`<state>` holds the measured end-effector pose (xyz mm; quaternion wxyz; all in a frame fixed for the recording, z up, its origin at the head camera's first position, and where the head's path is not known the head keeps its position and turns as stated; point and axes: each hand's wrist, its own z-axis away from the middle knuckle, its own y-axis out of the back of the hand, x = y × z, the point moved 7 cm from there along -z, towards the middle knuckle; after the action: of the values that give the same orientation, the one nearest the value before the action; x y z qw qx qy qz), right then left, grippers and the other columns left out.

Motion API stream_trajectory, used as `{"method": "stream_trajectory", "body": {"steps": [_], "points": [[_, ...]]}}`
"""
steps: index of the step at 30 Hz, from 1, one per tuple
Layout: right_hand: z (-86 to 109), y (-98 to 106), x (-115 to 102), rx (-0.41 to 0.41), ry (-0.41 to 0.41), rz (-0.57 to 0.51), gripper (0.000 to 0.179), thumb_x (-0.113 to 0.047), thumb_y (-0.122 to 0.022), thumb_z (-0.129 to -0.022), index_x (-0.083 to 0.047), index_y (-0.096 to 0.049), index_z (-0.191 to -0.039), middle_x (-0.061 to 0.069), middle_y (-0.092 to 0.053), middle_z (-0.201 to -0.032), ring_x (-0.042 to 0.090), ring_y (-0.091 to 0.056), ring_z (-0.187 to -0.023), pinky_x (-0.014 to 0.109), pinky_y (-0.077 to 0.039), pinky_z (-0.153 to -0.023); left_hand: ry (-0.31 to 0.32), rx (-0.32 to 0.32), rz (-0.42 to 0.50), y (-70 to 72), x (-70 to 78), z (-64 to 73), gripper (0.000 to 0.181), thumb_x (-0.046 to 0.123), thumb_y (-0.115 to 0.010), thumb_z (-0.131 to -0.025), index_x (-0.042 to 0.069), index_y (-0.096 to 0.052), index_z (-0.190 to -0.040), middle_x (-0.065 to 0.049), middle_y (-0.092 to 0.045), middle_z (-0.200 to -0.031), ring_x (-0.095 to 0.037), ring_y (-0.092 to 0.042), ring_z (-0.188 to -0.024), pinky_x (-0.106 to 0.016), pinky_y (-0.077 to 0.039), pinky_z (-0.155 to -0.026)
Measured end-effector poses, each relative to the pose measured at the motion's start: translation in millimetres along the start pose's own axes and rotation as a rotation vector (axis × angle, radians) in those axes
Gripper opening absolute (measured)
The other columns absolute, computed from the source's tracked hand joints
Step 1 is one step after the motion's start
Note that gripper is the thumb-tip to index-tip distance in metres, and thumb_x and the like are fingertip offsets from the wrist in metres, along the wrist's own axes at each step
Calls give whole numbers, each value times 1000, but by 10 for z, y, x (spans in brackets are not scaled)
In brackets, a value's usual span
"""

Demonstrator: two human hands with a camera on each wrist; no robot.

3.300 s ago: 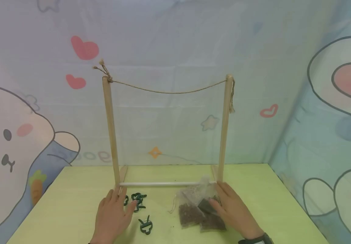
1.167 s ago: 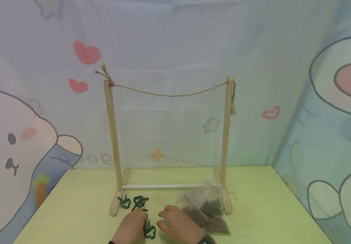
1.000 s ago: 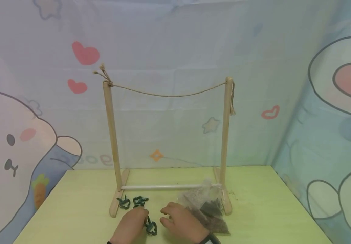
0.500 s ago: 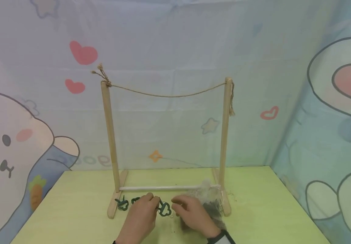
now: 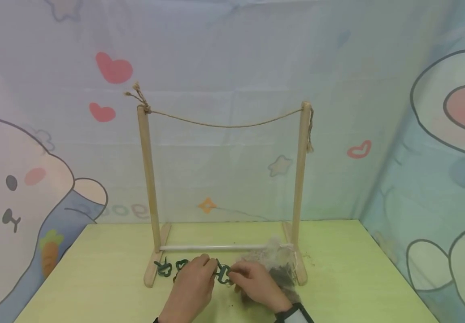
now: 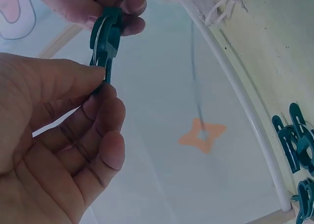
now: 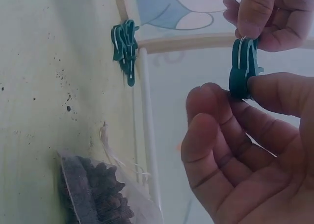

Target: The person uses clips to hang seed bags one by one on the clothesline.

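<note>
Right hand [image 5: 257,282] came closer; it and left hand [image 5: 194,282] pinch one green clip [image 6: 111,37] between them. Bags [image 5: 282,274] are partly hidden.

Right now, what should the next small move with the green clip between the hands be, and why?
Probably the left hand should ease off, leaving the green clip to the right hand: the left pinches its handle end, the right its rounded end.
</note>
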<state>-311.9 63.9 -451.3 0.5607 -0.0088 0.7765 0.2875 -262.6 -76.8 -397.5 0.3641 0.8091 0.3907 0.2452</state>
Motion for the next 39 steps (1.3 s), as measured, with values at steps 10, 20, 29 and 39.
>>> {"method": "stream_trajectory", "body": {"steps": [10, 20, 29, 39], "points": [[29, 105, -128, 18, 21, -63, 22, -13, -59, -106, -2, -71, -92, 6, -67, -76, 6, -60, -63, 23, -53, -60, 184, -62, 407, 33, -171, -20, 40, 15, -79, -93, 10, -64, -130, 2, -61, -108, -10, -56, -84, -25, -50, -67], [76, 22, -168, -127, 62, -139, 23, -13, -56, -108, 3, -73, -106, 19, -68, -80, 8, -65, -69, 28, -58, -65, 108, -108, 654, 28, -187, -11, 38, 26, -76, -96, 17, -66, -131, -1, -67, -115, -8, -59, -85, -28, -53, -68], [63, 264, -101, 16, 37, 78, 24, -20, -60, -106, -3, -75, -114, 13, -75, -103, 17, -70, -82, 27, -57, -72, 181, -11, 589, 71, -191, -35, 33, 6, -77, -92, 10, -65, -122, 1, -62, -104, -8, -59, -83, -27, -53, -68], [171, 559, 233, 118, -179, 493, 17, -10, -70, -92, -7, -68, -76, -1, -58, -68, 13, -49, -59, 30, -44, -54, 284, 86, 504, 175, -269, -33, 33, -3, -77, -86, 7, -67, -115, 3, -61, -99, -9, -60, -81, -24, -48, -65]]}}
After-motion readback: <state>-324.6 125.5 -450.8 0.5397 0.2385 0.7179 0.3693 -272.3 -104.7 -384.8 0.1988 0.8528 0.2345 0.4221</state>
